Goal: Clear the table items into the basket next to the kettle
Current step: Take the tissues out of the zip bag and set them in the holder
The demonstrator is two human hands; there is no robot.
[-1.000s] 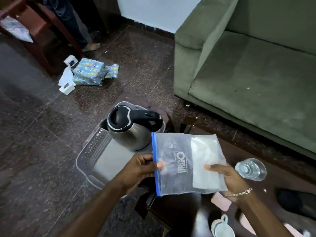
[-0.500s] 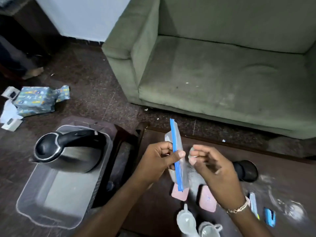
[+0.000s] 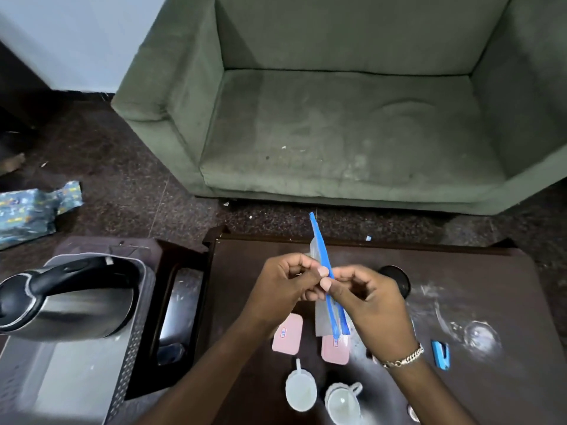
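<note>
A clear zip bag [image 3: 322, 314] with a blue seal strip stands edge-on above the dark wooden table [image 3: 478, 286]. My left hand [image 3: 285, 286] and my right hand [image 3: 368, 305] both pinch its blue strip at the middle. Under the bag lie two pink packets [image 3: 288, 334]. Two white cups [image 3: 343, 403] stand near the table's front edge. A small blue object [image 3: 441, 354] lies at the right, and a black round object [image 3: 397, 279] sits behind my right hand. The grey plastic basket [image 3: 61, 384] is at the lower left, with the steel kettle [image 3: 67, 302] in it.
A green sofa [image 3: 337, 118] fills the space beyond the table. A dark side table [image 3: 171, 302] carries the basket. A blue patterned package [image 3: 27, 210] lies on the speckled floor at left. White powder smears and a clear glass [image 3: 478, 335] mark the table's right side.
The bag was held flat and face-on near the kettle; now it is turned edge-on over the table, with both hands closed together on the blue strip. My view swung right toward the sofa.
</note>
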